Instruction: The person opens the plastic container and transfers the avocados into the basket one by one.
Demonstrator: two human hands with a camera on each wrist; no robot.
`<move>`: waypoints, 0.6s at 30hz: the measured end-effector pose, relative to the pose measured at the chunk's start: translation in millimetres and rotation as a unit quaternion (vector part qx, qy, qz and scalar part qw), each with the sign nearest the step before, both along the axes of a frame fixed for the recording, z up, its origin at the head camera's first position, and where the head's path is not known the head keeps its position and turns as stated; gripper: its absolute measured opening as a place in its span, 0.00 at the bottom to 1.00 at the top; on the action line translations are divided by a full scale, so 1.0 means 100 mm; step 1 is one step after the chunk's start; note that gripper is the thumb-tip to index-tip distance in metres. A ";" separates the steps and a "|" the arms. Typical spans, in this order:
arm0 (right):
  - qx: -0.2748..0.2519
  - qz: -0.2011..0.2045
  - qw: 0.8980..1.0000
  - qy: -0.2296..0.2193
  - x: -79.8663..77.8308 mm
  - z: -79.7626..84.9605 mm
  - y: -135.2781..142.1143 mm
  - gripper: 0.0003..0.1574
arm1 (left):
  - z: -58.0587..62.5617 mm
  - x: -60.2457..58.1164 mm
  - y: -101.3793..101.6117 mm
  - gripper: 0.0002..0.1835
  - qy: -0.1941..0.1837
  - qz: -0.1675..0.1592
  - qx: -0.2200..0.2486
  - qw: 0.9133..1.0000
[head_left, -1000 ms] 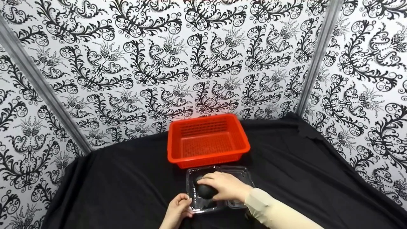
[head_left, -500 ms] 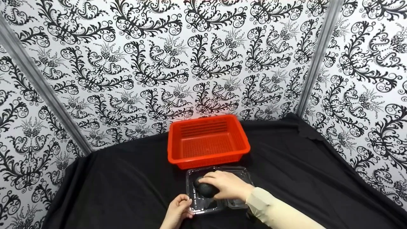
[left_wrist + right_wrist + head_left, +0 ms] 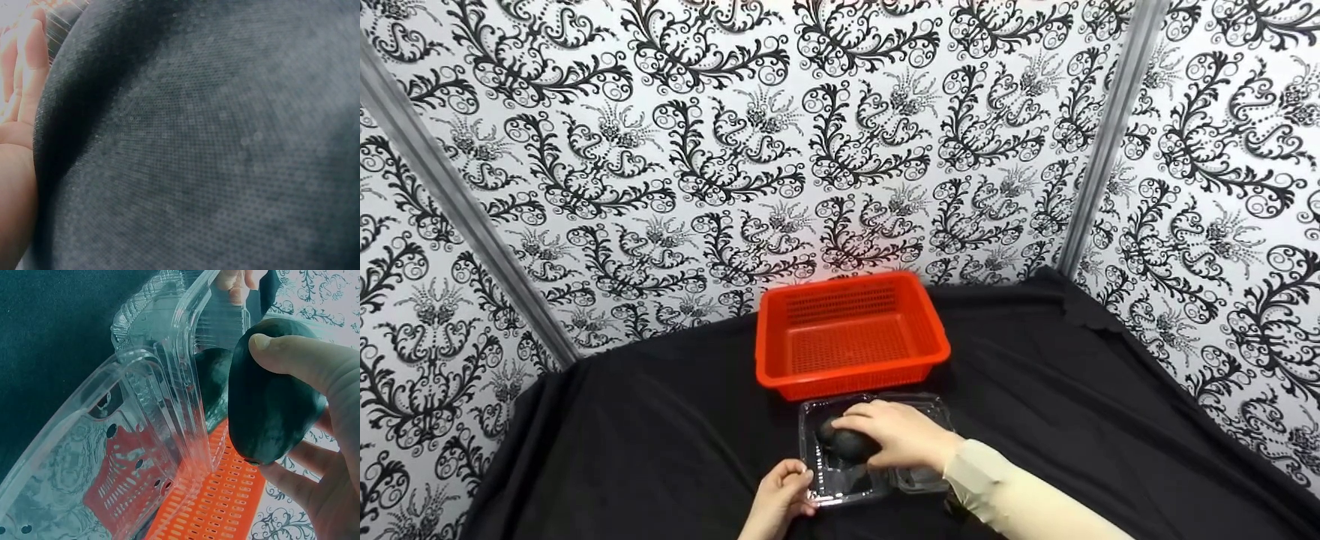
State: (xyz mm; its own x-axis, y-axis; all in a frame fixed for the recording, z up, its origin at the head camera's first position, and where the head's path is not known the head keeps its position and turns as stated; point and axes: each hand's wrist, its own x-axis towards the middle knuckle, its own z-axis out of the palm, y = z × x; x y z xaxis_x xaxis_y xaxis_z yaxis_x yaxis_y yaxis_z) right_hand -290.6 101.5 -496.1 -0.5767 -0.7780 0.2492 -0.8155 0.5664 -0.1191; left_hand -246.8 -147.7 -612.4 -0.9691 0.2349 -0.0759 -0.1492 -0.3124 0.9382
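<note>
My right hand [image 3: 906,435] grips a dark green avocado [image 3: 855,448] over the left half of a clear plastic clamshell container [image 3: 840,498]. In the right wrist view, thumb and fingers curl round this avocado [image 3: 273,402]. A second avocado [image 3: 211,385] lies behind it, inside the container, mostly hidden in the head view. The clamshell lies unfolded, its other half to the right, partly under my right forearm. At its front left corner my left hand [image 3: 780,491] pinches the rim. In the left wrist view, dark fabric [image 3: 214,140] covers most of that hand.
Directly behind the container stands a red perforated plastic basket [image 3: 847,375], with nothing visible inside. Black cloth [image 3: 660,450] covers the table. Patterned wall panels [image 3: 750,150] rise behind and on both sides.
The right hand and its avocado have shifted slightly to the right, so more of the second avocado shows behind. The left hand stays at the container's corner.
</note>
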 end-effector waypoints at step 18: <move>0.004 -0.002 1.000 0.023 0.00 0.06 0.07 0.45 | -0.01 -0.01 0.01 0.04 0.027 -0.001 -0.007 1.000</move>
State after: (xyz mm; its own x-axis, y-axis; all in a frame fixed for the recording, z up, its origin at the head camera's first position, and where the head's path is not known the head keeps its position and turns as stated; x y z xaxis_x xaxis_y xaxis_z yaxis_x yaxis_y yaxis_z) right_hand -290.7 108.1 -490.3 -0.5683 -0.7775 0.2692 -0.8174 0.5711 -0.0763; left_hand -247.6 -146.5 -613.8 -0.9712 0.2368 -0.0261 -0.0983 -0.2989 0.9492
